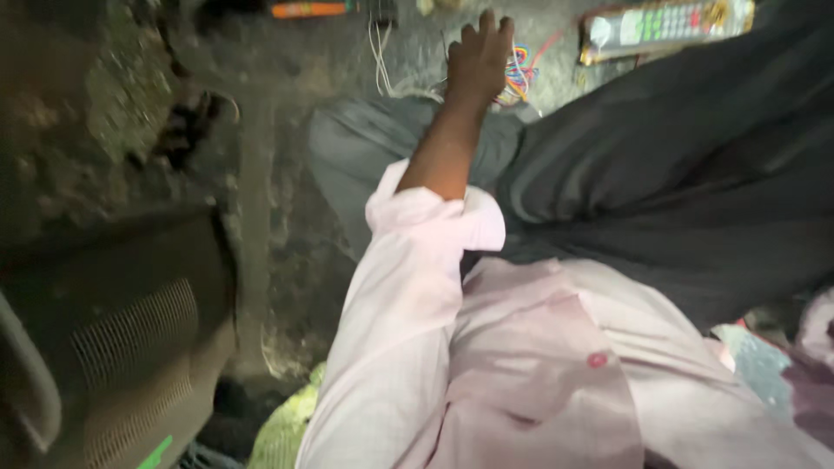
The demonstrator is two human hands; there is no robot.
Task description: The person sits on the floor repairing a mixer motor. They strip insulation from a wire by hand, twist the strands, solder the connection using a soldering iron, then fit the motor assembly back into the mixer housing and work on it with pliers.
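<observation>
Left hand [478,56]: upper centre of frame, arm extended away from the body, fingers spread loosely, grasping nothing.
Right hand: out of frame.
Bundle of coloured wires [519,76]: just right of the hand, near the fingers, thin and tangled, on rough grey ground [278,174].
White cable [380,61]: left of the hand, running vertically.
Sleeve [408,260]: pale pink cloth, cuff rolled.

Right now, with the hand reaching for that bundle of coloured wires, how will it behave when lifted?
The coloured wires look thin and loosely tangled, so probably floppy and light. Loops may snag on the white cable nearby. The left hand hides part of the bundle.
</observation>
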